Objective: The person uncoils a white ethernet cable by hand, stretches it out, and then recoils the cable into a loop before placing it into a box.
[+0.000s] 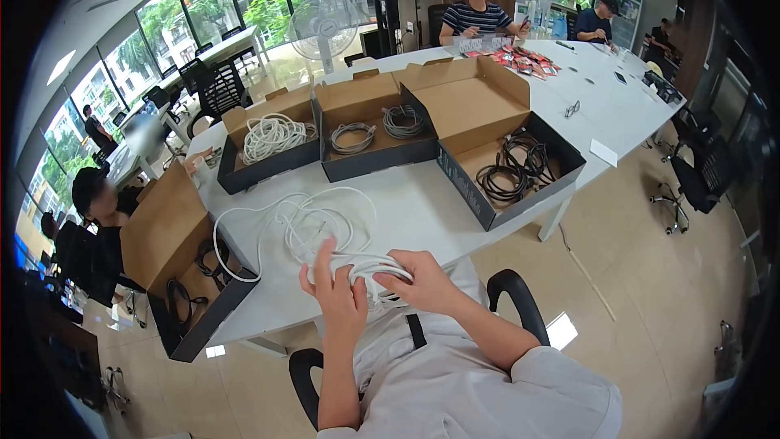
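Observation:
A partly coiled white cable is in front of my body at the table's near edge. My right hand grips the right side of its loops, with the thumb pressed over the strands. At the coil's left side, my left hand is raised with its fingers spread, close to the strands; whether it touches them is hard to tell. Beyond my hands, a loose tangle of the white cable lies on the white table. One long loop sweeps left to a box of black cables.
Open cardboard boxes hold cables: white, grey and black. Another box stands at the left edge. Red packets lie at the far end, near two seated people. Someone sits at the left; chair armrests flank me.

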Tool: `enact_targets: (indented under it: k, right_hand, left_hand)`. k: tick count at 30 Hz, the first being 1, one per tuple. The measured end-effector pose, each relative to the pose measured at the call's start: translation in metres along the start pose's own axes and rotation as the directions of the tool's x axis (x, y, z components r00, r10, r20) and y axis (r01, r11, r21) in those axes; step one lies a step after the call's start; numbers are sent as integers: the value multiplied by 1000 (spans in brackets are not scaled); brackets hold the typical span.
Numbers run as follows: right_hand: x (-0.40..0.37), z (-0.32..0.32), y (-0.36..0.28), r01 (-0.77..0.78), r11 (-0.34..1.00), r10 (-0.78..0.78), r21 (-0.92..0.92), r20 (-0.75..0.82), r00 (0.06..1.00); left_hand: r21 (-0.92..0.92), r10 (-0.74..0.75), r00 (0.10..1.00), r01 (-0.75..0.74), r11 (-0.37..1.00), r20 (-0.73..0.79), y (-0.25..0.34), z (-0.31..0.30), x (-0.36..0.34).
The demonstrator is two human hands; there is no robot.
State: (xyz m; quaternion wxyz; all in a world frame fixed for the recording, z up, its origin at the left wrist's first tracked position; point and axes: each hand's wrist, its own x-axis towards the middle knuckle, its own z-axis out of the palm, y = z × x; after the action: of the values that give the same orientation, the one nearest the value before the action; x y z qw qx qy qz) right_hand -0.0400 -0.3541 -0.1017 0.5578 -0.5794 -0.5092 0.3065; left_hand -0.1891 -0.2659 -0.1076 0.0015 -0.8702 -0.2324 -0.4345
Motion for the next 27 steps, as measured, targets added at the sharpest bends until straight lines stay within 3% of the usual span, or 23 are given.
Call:
enact_targets:
  k: [3, 6, 9, 12, 13, 16, 19, 22, 25, 27]
  right_hand:
    - [-1, -1, -10, 48, 999, -48, -23, 3, 999]
    - [-3, 1, -12, 112, 994, -112, 2, -27, 993]
    - [-3, -3, -14, 82, 995, -84, -58, -38, 996]
    - [-4, -7, -11, 17, 997, -22, -80, -51, 998]
    - [-4, -7, -3, 40, 998, -43, -45, -58, 997]
    - [-8, -8, -8, 76, 996, -74, 45, -30, 997]
    - [-9, -15, -18, 38, 998, -38, 52, -4, 999]
    - [-7, -13, -10, 55, 991, -45, 124, -87, 995]
    - [-8, -3, -21, 254, 962, -274, -104, -363, 890]
    - [-9, 1, -29, 239, 820, -522, -520, -509, 684]
  left_hand:
    - [-352, -47, 999, 40, 935, -12, -14, 17, -11]
    - [-502, -203, 978, 203, 841, 55, -11, 24, -23]
    - [-570, -395, 918, 302, 764, -44, 3, 34, -24]
    - [-526, -306, 867, 486, 699, 394, -3, 14, -13]
    - [-608, -226, 884, 449, 655, 410, -9, 15, -14]
    - [-841, -137, 876, 482, 248, 462, -14, 24, -20]
    - [-794, -49, 801, 580, -183, 596, -2, 10, -20]
    - [-752, -1, 809, 546, -369, 588, -1, 17, -17]
    - [-774, -113, 797, 526, -354, 593, 5, 18, -11]
    - [-813, -181, 831, 428, -394, 525, 3, 23, -9]
